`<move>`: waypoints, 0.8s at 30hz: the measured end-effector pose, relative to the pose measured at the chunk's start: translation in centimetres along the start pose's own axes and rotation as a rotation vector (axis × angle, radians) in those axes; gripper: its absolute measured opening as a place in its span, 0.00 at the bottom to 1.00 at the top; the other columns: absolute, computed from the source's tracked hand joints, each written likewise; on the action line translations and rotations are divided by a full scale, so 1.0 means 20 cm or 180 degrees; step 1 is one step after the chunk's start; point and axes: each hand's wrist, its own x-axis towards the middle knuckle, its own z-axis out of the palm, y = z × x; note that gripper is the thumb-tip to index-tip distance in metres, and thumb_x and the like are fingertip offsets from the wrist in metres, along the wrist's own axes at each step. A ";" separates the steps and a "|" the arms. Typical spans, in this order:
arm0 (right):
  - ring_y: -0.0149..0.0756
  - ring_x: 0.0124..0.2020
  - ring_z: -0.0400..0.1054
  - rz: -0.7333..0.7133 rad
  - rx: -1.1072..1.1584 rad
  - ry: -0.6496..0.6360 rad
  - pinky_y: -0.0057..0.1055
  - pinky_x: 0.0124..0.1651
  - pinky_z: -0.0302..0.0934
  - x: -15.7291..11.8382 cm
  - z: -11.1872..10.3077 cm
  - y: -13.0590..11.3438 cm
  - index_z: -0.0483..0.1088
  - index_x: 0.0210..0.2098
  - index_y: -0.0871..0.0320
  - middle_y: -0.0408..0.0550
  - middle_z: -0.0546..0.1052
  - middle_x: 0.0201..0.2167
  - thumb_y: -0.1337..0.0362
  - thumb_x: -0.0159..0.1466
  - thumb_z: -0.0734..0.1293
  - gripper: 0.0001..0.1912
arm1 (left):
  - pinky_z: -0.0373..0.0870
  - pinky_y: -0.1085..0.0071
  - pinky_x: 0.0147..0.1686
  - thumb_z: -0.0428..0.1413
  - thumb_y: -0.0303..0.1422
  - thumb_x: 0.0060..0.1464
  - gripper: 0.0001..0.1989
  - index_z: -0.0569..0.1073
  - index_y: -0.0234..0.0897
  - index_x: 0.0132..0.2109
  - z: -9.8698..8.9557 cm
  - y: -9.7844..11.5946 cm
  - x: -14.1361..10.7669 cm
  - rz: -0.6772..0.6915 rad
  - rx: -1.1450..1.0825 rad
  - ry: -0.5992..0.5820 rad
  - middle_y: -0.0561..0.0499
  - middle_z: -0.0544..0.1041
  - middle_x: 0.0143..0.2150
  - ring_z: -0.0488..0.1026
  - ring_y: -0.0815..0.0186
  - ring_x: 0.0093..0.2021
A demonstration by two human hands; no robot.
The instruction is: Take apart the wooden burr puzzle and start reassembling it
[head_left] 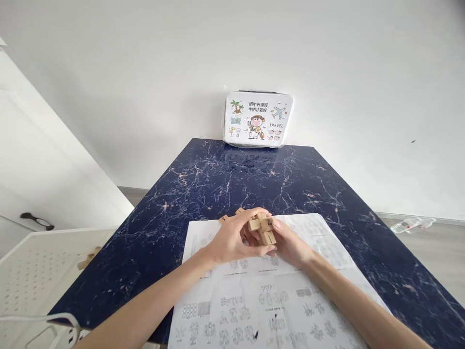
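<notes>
Both my hands close around a wooden burr puzzle point(262, 227), a small cluster of crossed, light-coloured blocks with dark marks on some faces. My left hand point(232, 237) curves round its left side, thumb below and fingers above. At its right side, my right hand point(290, 240) presses with the thumb near a marked block; its other fingers are mostly hidden. Just beyond my left hand lie loose wooden pieces point(239, 211), partly covered by it. Under the hands is a white instruction sheet point(269, 303) printed with small line drawings.
The dark blue marbled table point(232, 179) reaches to the wall. A white cartoon-printed case point(257, 118) leans there. On the left, a white perforated surface point(32, 266) carries more wooden pieces point(88, 259) and a white cable point(54, 317). A clear plastic bottle point(413, 224) lies on the floor at right.
</notes>
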 end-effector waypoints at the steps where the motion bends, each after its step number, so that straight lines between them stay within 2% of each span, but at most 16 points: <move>1: 0.29 0.22 0.55 0.0014 0.0029 -0.0054 0.29 0.26 0.56 0.00 0.00 0.00 0.75 0.43 0.57 0.42 0.69 0.26 0.36 0.70 0.65 0.29 | 0.79 0.66 0.39 0.68 0.37 0.54 0.29 0.73 0.44 0.62 -0.01 0.00 0.00 -0.0011 -0.0022 0.0061 0.49 0.83 0.47 0.81 0.60 0.41; 4: 0.30 0.21 0.55 0.0032 0.0059 -0.0169 0.34 0.32 0.61 0.00 0.00 -0.02 0.74 0.43 0.58 0.39 0.65 0.21 0.37 0.74 0.60 0.29 | 0.79 0.67 0.39 0.66 0.33 0.54 0.30 0.71 0.44 0.64 -0.03 -0.02 0.00 -0.0024 -0.0143 0.0171 0.47 0.82 0.50 0.81 0.61 0.42; 7: 0.30 0.20 0.56 -0.0047 0.0045 -0.0047 0.34 0.33 0.62 0.00 0.00 -0.03 0.73 0.43 0.57 0.38 0.65 0.19 0.42 0.75 0.62 0.23 | 0.80 0.65 0.43 0.66 0.33 0.56 0.31 0.69 0.44 0.65 -0.04 -0.02 0.01 -0.0006 -0.0275 0.0169 0.46 0.81 0.54 0.81 0.60 0.45; 10: 0.29 0.19 0.54 -0.0128 -0.0050 0.0274 0.31 0.29 0.58 0.00 -0.01 -0.03 0.71 0.47 0.56 0.35 0.65 0.18 0.44 0.74 0.65 0.20 | 0.79 0.66 0.43 0.66 0.35 0.58 0.31 0.68 0.45 0.66 -0.06 -0.02 0.01 -0.0046 -0.0337 0.0174 0.45 0.79 0.58 0.81 0.60 0.47; 13: 0.27 0.18 0.54 -0.0214 -0.0318 0.0707 0.28 0.25 0.52 0.00 -0.01 -0.04 0.70 0.46 0.55 0.35 0.66 0.19 0.45 0.73 0.68 0.19 | 0.79 0.67 0.40 0.66 0.37 0.59 0.33 0.66 0.49 0.68 -0.07 -0.02 0.02 -0.0120 -0.0224 0.0178 0.44 0.76 0.61 0.79 0.59 0.48; 16: 0.28 0.20 0.57 -0.0378 -0.0753 0.1049 0.28 0.26 0.53 0.00 0.00 -0.05 0.71 0.46 0.54 0.36 0.68 0.22 0.45 0.71 0.70 0.19 | 0.77 0.70 0.36 0.65 0.41 0.61 0.32 0.66 0.51 0.69 -0.07 -0.03 0.02 -0.0171 -0.0021 0.0298 0.43 0.72 0.63 0.77 0.58 0.50; 20: 0.29 0.23 0.60 -0.0478 -0.1248 0.1306 0.30 0.27 0.58 0.00 0.02 -0.06 0.72 0.48 0.54 0.40 0.73 0.28 0.45 0.69 0.72 0.20 | 0.74 0.70 0.34 0.57 0.49 0.68 0.25 0.71 0.45 0.66 -0.06 -0.04 0.02 -0.0445 0.0262 0.0473 0.43 0.75 0.56 0.77 0.59 0.47; 24: 0.29 0.24 0.62 -0.0458 -0.1422 0.1333 0.30 0.26 0.58 0.00 0.04 -0.06 0.72 0.46 0.54 0.43 0.74 0.32 0.45 0.69 0.71 0.19 | 0.71 0.69 0.35 0.54 0.52 0.69 0.24 0.71 0.41 0.62 -0.05 -0.02 0.03 -0.0573 0.0355 0.0393 0.48 0.81 0.44 0.77 0.63 0.37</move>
